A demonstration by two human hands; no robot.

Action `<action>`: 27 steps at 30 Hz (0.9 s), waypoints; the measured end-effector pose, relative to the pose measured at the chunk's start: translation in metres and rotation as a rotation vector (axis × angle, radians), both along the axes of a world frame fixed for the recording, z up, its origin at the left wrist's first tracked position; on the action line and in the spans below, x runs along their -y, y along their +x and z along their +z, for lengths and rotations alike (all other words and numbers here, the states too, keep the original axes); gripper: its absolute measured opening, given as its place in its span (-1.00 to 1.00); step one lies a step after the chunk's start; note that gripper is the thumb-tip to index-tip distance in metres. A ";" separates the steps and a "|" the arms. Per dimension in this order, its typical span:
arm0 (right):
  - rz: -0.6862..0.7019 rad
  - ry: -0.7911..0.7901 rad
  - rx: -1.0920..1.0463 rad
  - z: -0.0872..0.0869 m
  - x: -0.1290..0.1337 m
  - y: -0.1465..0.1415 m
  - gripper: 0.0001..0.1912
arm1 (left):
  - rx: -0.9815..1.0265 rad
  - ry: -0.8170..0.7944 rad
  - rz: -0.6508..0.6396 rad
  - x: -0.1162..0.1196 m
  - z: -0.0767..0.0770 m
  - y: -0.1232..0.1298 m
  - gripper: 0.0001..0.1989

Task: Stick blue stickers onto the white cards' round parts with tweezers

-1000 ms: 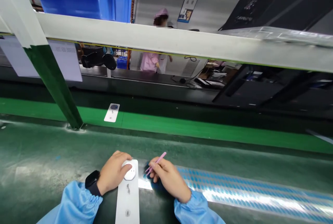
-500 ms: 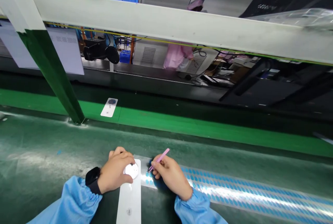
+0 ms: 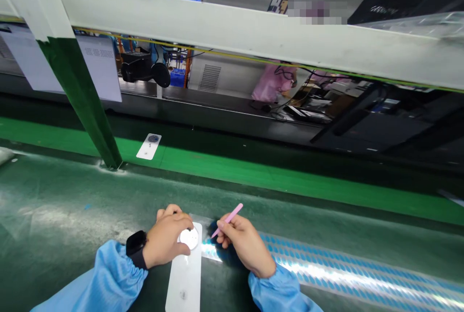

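White round part [image 3: 189,238] sits at the upper end of a long white card [image 3: 184,285] on the green mat surface [image 3: 65,196]. Left hand [image 3: 165,240] covers its left side, fingers [image 3: 168,212] curled over the rim, pinning it to the card. Right hand [image 3: 246,245] holds pink tweezers [image 3: 229,220] in a narrow pinch, tips angled down just beside the part, near the end of a clear film strip [image 3: 348,273] printed with rows of blue dots. Tip contact with film: cannot tell. One hand pinning, the other free with the tweezers: stable setup. Black smartwatch [image 3: 136,243] on left wrist, blue sleeve [image 3: 108,278] above it. Second card [image 3: 148,146] lies farther off on a green band [image 3: 253,177].
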State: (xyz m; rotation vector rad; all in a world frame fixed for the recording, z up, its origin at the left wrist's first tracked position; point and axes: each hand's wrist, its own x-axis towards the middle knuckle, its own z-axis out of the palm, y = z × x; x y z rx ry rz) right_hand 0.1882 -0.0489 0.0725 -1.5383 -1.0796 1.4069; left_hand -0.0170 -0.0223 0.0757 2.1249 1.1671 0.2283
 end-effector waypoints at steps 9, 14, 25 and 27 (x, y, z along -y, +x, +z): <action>0.007 0.007 0.037 -0.006 -0.003 -0.026 -0.56 | 0.032 0.044 -0.011 -0.001 -0.003 0.000 -0.67; 0.018 -0.014 0.076 -0.012 -0.006 -0.028 -0.59 | 0.044 0.065 -0.021 -0.001 -0.006 0.000 -0.70; 0.018 -0.008 0.076 -0.013 -0.007 -0.028 -0.63 | 0.059 0.059 -0.014 -0.001 -0.009 -0.001 -0.72; 0.019 -0.006 0.079 -0.014 -0.007 -0.028 -0.63 | 0.057 0.058 -0.014 -0.001 -0.008 -0.001 -0.72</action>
